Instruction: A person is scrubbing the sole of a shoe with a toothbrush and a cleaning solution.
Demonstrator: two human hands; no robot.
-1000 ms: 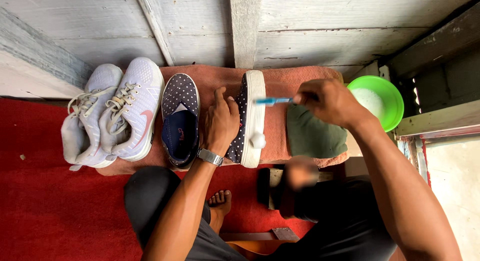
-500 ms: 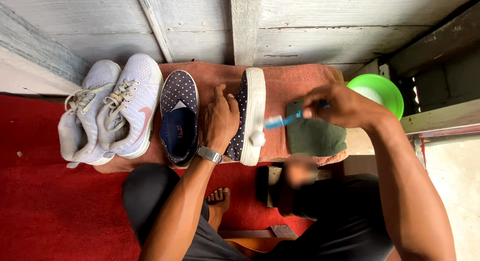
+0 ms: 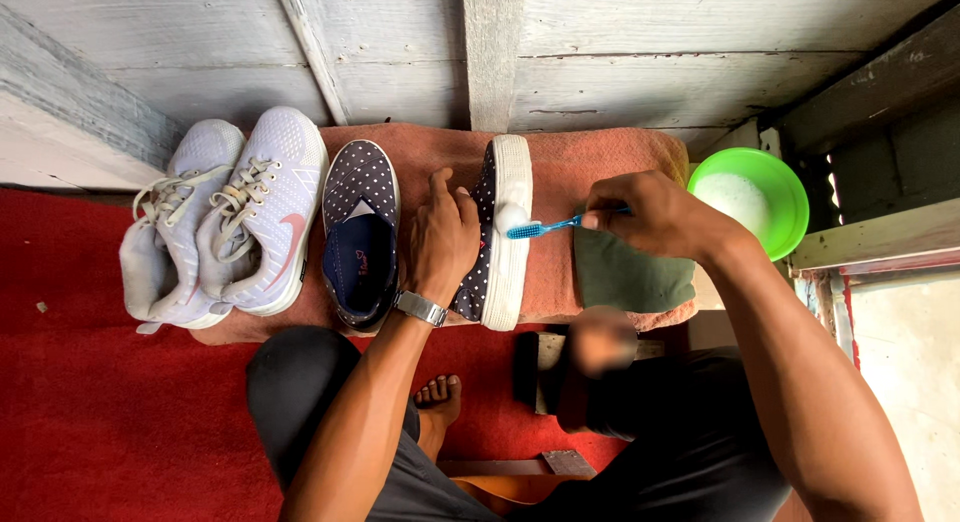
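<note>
A navy polka-dot slip-on shoe point(image 3: 496, 244) stands on its side on a brown towel point(image 3: 600, 162), white sole turned to the right. My left hand point(image 3: 443, 237) presses flat on its upper and holds it steady. My right hand point(image 3: 650, 217) grips a blue toothbrush point(image 3: 545, 227); its bristles touch the white sole, where a blob of white foam sits. The matching polka-dot shoe point(image 3: 360, 232) lies flat just left of my left hand.
Two white lace-up sneakers point(image 3: 225, 217) rest at the left on the towel's edge. A green bowl point(image 3: 765, 182) of white foamy liquid stands at the right. A dark green cloth point(image 3: 630, 277) lies under my right wrist. Red carpet point(image 3: 110, 422) covers the floor; a wooden wall is ahead.
My right hand has brought the toothbrush from the top of the sole down to its middle, where foam now sits. My left hand stays on the shoe.
</note>
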